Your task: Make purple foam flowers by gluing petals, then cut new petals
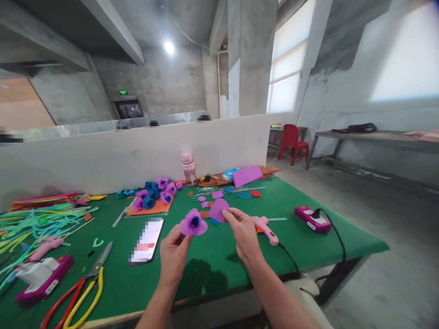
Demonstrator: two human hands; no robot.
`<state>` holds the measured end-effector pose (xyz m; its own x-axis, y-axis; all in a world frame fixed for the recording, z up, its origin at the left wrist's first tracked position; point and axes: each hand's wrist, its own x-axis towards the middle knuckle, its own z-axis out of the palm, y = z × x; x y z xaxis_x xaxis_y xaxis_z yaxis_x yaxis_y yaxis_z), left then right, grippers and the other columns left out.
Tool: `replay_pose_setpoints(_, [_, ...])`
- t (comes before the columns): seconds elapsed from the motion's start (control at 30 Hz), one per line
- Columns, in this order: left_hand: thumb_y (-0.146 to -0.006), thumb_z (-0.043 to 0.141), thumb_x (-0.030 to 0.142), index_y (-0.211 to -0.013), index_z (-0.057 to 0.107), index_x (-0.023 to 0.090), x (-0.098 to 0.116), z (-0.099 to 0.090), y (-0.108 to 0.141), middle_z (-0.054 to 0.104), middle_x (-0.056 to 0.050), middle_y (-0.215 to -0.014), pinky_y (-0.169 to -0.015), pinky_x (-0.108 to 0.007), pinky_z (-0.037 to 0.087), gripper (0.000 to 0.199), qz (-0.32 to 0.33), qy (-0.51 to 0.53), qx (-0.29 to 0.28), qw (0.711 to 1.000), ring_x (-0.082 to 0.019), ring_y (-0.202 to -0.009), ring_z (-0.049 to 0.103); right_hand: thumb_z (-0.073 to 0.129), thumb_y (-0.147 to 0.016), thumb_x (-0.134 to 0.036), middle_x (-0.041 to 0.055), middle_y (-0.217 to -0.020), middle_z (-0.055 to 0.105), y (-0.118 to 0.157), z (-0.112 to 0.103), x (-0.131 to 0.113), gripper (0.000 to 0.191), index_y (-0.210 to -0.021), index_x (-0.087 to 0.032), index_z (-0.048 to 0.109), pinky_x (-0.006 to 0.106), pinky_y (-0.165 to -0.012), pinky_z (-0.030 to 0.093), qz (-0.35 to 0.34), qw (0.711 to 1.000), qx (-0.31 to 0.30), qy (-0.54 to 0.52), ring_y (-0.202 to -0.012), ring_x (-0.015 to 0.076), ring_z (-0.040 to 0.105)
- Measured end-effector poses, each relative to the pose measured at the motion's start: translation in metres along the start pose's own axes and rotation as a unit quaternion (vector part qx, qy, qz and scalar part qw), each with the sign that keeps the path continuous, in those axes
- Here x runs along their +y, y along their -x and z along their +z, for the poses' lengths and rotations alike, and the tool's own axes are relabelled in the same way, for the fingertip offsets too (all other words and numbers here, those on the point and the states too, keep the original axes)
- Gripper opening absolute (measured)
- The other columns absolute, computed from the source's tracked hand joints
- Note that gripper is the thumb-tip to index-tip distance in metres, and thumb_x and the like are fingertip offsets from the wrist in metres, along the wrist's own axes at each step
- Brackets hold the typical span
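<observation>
My left hand (pixel 174 251) pinches the underside of a purple paper flower (pixel 187 225) with a dark blue centre. Just to its right, my right hand (pixel 245 233) grips a loose purple petal (pixel 218 210) between thumb and fingers. Flower and petal are held apart, above the green table (pixel 247 269). Beyond them lie loose purple petals (pixel 217 195) and blue and orange scraps. A pink glue gun (pixel 266 230) rests right of my right hand. Finished-looking purple and blue flowers (pixel 151 194) are heaped on an orange sheet (pixel 161 208) at the back left.
Left of my hands lie a phone (pixel 147 241), scissors (pixel 98 267) with red and yellow handles, a magenta power strip (pixel 51 278), another pink glue gun (pixel 46 246) and coloured strips (pixel 44 219). A pink bottle (pixel 188 169) stands by the white partition (pixel 144 155). Another power strip (pixel 313 219) sits right.
</observation>
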<state>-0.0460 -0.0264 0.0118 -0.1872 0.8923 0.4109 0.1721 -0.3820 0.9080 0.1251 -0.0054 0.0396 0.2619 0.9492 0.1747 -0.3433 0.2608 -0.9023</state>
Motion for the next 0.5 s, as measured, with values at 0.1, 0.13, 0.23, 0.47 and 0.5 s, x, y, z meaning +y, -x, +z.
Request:
replay_pose_setpoints(0.1, [-0.073, 0.067, 0.029, -0.083, 0.071, 0.018, 0.0014, -0.0008, -0.0008, 0.062, 0.0, -0.074, -0.06, -0.022, 0.04, 0.015, 0.019, -0.006, 0.003, 1.0, -0.013, -0.068, 0.051, 0.069, -0.066, -0.032, -0.0006, -0.063, 0.06, 0.0021, 0.0021, -0.0022, 0.017, -0.067, -0.016, 0.068, 0.025, -0.061, 0.038, -0.003, 1.0, -0.008, 0.003, -0.062, 0.0122, 0.049])
replay_pose_setpoints(0.13, [-0.073, 0.067, 0.028, -0.081, 0.071, 0.018, 0.0016, -0.0008, -0.0012, 0.062, 0.0, -0.074, -0.062, -0.022, 0.04, 0.013, 0.027, -0.004, 0.001, 1.0, -0.013, -0.069, 0.051, 0.069, -0.066, -0.032, -0.0004, -0.063, 0.061, 0.0028, 0.0026, -0.0026, 0.017, -0.067, -0.015, 0.069, 0.025, -0.061, 0.039, -0.005, 1.0, -0.009, 0.008, -0.062, 0.0124, 0.049])
replay_pose_setpoints(0.23, [-0.073, 0.066, 0.024, -0.079, 0.07, 0.019, -0.0005, -0.0005, -0.002, 0.062, 0.0, -0.076, -0.065, -0.023, 0.042, 0.009, 0.043, 0.009, -0.006, 0.999, -0.014, -0.072, 0.053, 0.068, -0.066, -0.032, 0.0, -0.064, 0.062, 0.0046, 0.0029, -0.003, 0.016, -0.067, -0.015, 0.069, 0.025, -0.062, 0.039, -0.014, 1.0, -0.012, 0.025, -0.063, 0.0131, 0.05])
replay_pose_setpoints(0.47, [-0.074, 0.065, 0.023, -0.074, 0.068, 0.018, -0.0035, 0.0011, -0.0008, 0.061, 0.001, -0.073, -0.061, -0.022, 0.041, 0.005, 0.044, 0.025, -0.016, 0.999, -0.013, -0.068, 0.052, 0.067, -0.068, -0.033, -0.0001, -0.064, 0.061, 0.0065, 0.0025, -0.0017, 0.018, -0.067, -0.015, 0.066, 0.025, -0.063, 0.04, -0.026, 0.998, -0.022, 0.053, -0.063, 0.0135, 0.05])
replay_pose_setpoints(0.5, [-0.073, 0.066, 0.024, -0.074, 0.068, 0.018, -0.0026, 0.0016, -0.0008, 0.061, 0.001, -0.073, -0.061, -0.022, 0.041, 0.006, 0.043, 0.026, -0.015, 0.999, -0.013, -0.068, 0.052, 0.066, -0.069, -0.033, -0.0001, -0.064, 0.06, 0.0072, 0.0028, -0.0016, 0.018, -0.067, -0.015, 0.066, 0.025, -0.062, 0.039, -0.031, 0.997, -0.028, 0.062, -0.063, 0.0135, 0.05])
